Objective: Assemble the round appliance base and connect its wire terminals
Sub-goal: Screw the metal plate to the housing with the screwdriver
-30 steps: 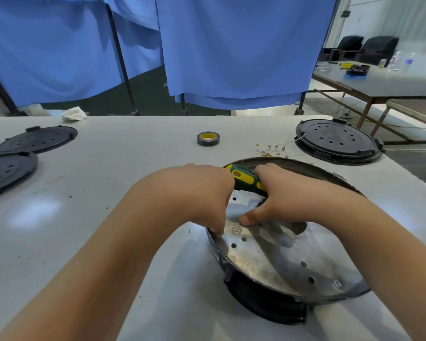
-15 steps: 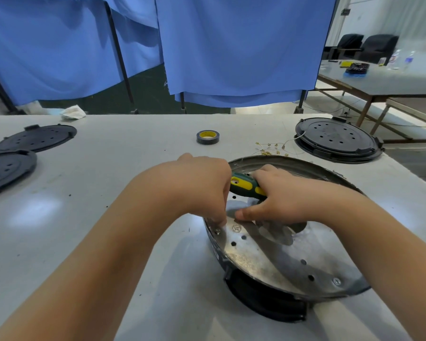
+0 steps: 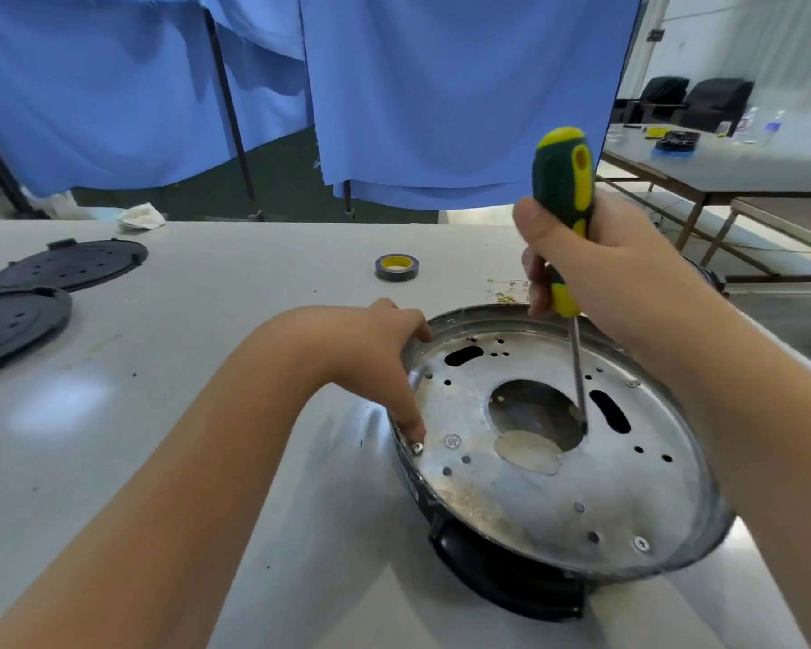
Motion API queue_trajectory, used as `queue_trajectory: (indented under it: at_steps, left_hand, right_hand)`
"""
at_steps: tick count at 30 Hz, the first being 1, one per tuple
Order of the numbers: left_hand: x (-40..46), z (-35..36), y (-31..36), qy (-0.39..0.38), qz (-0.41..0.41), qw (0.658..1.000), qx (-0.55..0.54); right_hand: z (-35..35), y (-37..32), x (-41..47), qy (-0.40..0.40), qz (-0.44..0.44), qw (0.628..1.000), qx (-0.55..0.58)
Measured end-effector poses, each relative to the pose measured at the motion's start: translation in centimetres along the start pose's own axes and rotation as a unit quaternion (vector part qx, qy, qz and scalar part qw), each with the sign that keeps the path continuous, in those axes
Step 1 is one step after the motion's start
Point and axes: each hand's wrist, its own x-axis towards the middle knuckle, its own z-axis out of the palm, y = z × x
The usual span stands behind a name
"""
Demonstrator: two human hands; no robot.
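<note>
Bare forearms, seemingly sleeveless, no gloves

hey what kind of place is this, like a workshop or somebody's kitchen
Most likely a workshop or assembly bench, not a kitchen: a round metal appliance base on a plain white table, spare black base covers, and blue curtain partitions behind.

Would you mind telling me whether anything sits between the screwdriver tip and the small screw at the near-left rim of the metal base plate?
The left hand does: its fingertip rests right by the small rim screw. The green-and-yellow screwdriver, gripped upright by the right hand, has its tip at the central opening of the round metal base plate. The plate between them looks bare.
</note>
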Motion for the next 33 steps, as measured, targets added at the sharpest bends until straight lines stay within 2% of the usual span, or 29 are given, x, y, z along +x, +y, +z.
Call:
queue_trajectory:
  at_steps: [6,14,19,23,28,33]
  left_hand:
    - [0.2,-0.1,-0.2,-0.024,0.024,0.999,-0.03]
    - [1.0,0.3,-0.4,-0.012,0.036,0.999,-0.032]
    - [1.5,0.0,-1.3,0.005,0.056,0.995,-0.078]
    - [2.1,0.5,-1.7,0.013,0.025,0.997,-0.065]
    - [2.7,0.9,-1.8,-0.042,0.03,0.986,-0.158]
    - [3.1,1.2,-2.1,-0.044,0.023,0.979,-0.198]
  right_hand:
    - [1.9,-1.4,-0.3,0.005,0.019,0.973,0.228]
    - [3.9,-2.4,0.3,-0.026,0.024,0.94,0.338]
    - [5.1,-1.9,0.0,-0.045,0.011,0.938,0.343]
    - [5.8,-1.3,-0.2,-0.052,-0.001,0.941,0.335]
    - [6.0,-0.9,-0.4,-0.065,-0.006,0.943,0.327]
    - [5.8,-1.0,-0.2,-0.054,-0.004,0.935,0.35]
